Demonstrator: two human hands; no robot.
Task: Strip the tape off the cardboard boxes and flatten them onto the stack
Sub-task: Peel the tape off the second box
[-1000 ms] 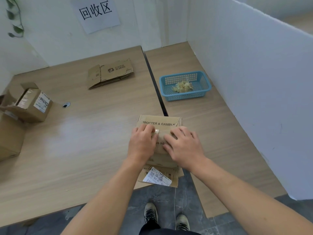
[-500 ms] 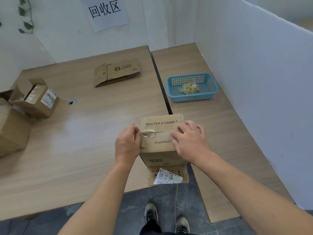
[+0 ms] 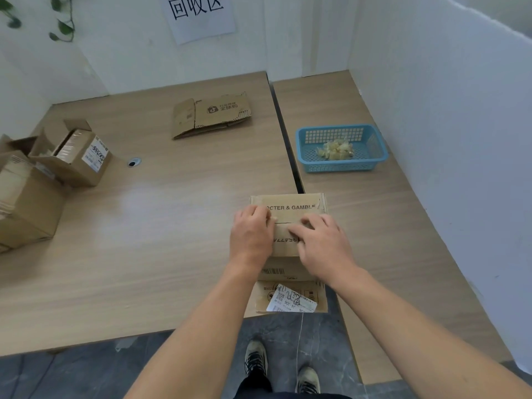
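A small cardboard box (image 3: 290,207) printed "PROCTER & GAMBLE" stands at the near edge of the table, over the gap between the two tabletops. My left hand (image 3: 252,233) lies on the left of its top, fingertips curled at the centre seam and pinching a bit of clear tape (image 3: 274,218). On the right of the top my right hand (image 3: 322,246) presses down, its fingertips at the seam. A flap with a white label (image 3: 290,301) hangs below the box front. The flattened cardboard stack (image 3: 211,115) lies at the far middle of the table.
A blue basket (image 3: 342,167) holding wads of tape (image 3: 335,149) sits on the right tabletop. Two unflattened boxes, one smaller (image 3: 74,156) and one larger (image 3: 26,203), stand at the left. A cable hole (image 3: 134,162) is in the tabletop. A white partition (image 3: 446,139) bounds the right side.
Half a second ago my left hand held a lifted tape end off the box's left edge; it has come back onto the top seam. My right hand stays pressing on the box.
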